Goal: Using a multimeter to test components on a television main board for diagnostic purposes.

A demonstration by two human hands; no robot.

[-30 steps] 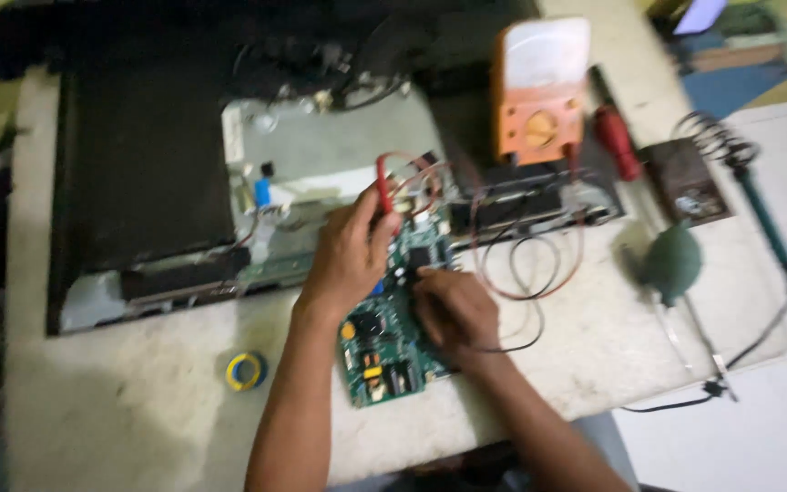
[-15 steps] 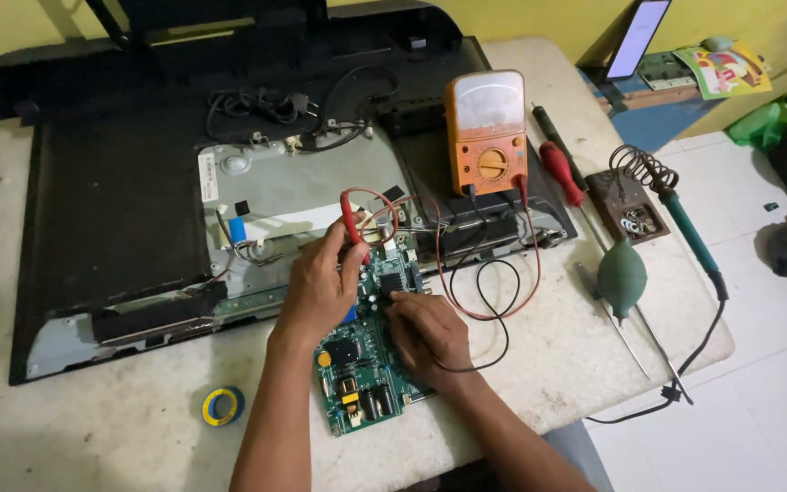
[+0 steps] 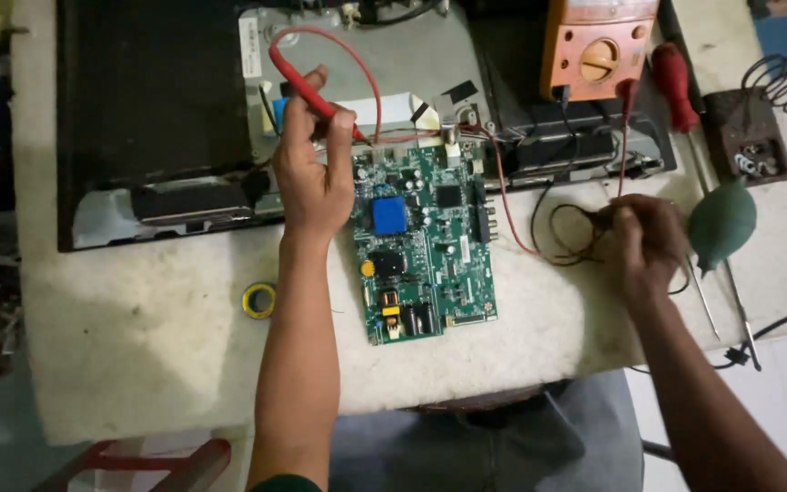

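A green circuit board [image 3: 425, 241] lies on the white worktable [image 3: 157, 364] in front of me. My left hand [image 3: 313, 173] grips a red multimeter probe [image 3: 307, 89], its tip touching near the board's upper left corner. My right hand [image 3: 646, 246] is off to the right of the board, closed around the black probe lead [image 3: 568, 232] and its looped wires. An orange multimeter [image 3: 594, 46] stands behind, its red and black leads running down to both hands.
An opened flat-screen set [image 3: 157, 118] with a metal panel [image 3: 412, 64] fills the back. A yellow tape roll [image 3: 260, 300] lies left of the board. At right are a red screwdriver [image 3: 674, 77], a green blower bulb [image 3: 723, 223] and a soldering iron stand [image 3: 751, 123].
The view has come closer. My right hand left the board and moved right to the black lead. My left hand raised the red probe toward the board's top left.
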